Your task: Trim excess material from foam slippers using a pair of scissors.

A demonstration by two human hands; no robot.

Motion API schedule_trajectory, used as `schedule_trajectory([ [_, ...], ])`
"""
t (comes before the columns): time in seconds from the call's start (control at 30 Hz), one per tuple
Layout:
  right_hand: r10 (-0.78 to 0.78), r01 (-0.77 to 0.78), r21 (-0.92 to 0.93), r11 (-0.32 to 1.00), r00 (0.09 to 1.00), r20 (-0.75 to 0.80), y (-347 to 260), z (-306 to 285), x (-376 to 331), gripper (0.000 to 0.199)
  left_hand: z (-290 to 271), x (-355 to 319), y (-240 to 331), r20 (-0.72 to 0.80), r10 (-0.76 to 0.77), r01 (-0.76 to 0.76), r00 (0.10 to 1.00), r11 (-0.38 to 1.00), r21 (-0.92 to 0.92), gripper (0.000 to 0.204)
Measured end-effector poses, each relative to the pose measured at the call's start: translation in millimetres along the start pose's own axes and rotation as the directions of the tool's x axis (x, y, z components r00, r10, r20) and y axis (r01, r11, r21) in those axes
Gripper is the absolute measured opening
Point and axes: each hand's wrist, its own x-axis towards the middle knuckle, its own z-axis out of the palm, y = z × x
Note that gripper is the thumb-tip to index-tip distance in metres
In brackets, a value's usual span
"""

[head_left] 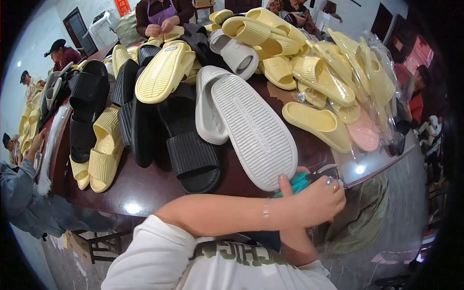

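Observation:
My left forearm reaches across my body, so my left hand (314,200), with rings on it, is at the right by the table's near edge. Its fingers are curled closed, and what they hold is hidden. Behind the left wrist, my right hand (285,185) shows mostly as a thumb pressed on a teal-handled hand tool (299,182). A curved metal part sticks out beside the left hand; whether it is scissors or pliers I cannot make out. Just beyond lies a light grey slide sandal (256,133), sole up, leaning on its mate (207,123).
The dark red table (130,181) bears black slides (191,164), yellow slides (105,150), bagged yellow slides (328,77) and a pink one (363,133). Across it, a person in a purple apron (164,14) handles a yellow slide. Others sit at the left and right. A green sack (360,217) stands at lower right.

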Motion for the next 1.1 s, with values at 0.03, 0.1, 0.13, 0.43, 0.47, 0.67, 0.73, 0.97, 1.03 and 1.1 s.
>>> schedule_trajectory([
  [0.03, 0.002, -0.002, 0.039, 0.999, 1.0, -0.01, -0.3, 0.3, -1.2, 0.048, -22.6, -3.8, -6.8, -0.152, 0.057, -0.063, 0.987, 0.998, -0.029, 0.036],
  [0.1, 0.007, -0.003, 0.119, 0.993, 0.999, -0.031, -1.3, 0.4, -3.7, 0.044, -57.3, -18.6, -31.6, -0.342, 0.052, -0.104, 0.938, 0.985, -0.135, 0.044],
  [0.13, 0.014, -0.011, 0.17, 0.985, 1.0, -0.018, 1.6, 6.1, -5.2, 0.043, -67.0, -33.2, -46.2, -0.367, -0.02, -0.06, 0.93, 0.977, -0.206, 0.046],
  [0.43, -0.043, 0.058, 0.264, 0.963, 0.997, -0.065, 6.0, 12.2, -3.5, 0.045, -113.0, -147.0, -144.0, 0.076, -0.585, 0.563, 0.807, 0.803, 0.196, 0.051],
  [0.47, -0.047, 0.062, 0.264, 0.962, 0.997, -0.06, 4.6, 12.1, -1.8, 0.045, -110.3, -152.8, -147.8, 0.133, -0.62, 0.598, 0.773, 0.783, 0.175, 0.05],
  [0.67, -0.319, 0.316, -0.072, 0.946, 0.948, -0.022, -12.3, -4.5, 7.1, 0.04, -93.6, -164.0, -154.3, 0.023, -0.535, 0.534, 0.845, 0.845, 0.033, 0.031],
  [0.73, -0.39, 0.385, -0.178, 0.905, 0.921, 0.012, -15.4, -7.2, 6.7, 0.038, -92.8, -165.3, -154.5, -0.001, -0.5, 0.5, 0.866, 0.866, -0.009, 0.025],
  [0.97, -0.494, 0.507, 0.005, 0.862, 0.838, 0.231, -14.4, -9.6, -6.6, 0.041, -104.0, -160.8, -149.5, -0.158, -0.489, 0.479, 0.858, 0.872, -0.102, 0.031],
  [1.03, -0.5, 0.513, 0.042, 0.857, 0.81, 0.308, -11.6, -3.4, -7.9, 0.043, -105.2, -159.4, -150.6, -0.214, -0.514, 0.497, 0.83, 0.858, -0.132, 0.034],
  [1.1, -0.507, 0.521, 0.102, 0.847, 0.738, 0.444, -8.4, 1.2, -8.4, 0.046, -104.7, -152.7, -150.5, -0.218, -0.72, 0.68, 0.659, 0.694, -0.235, 0.046],
])
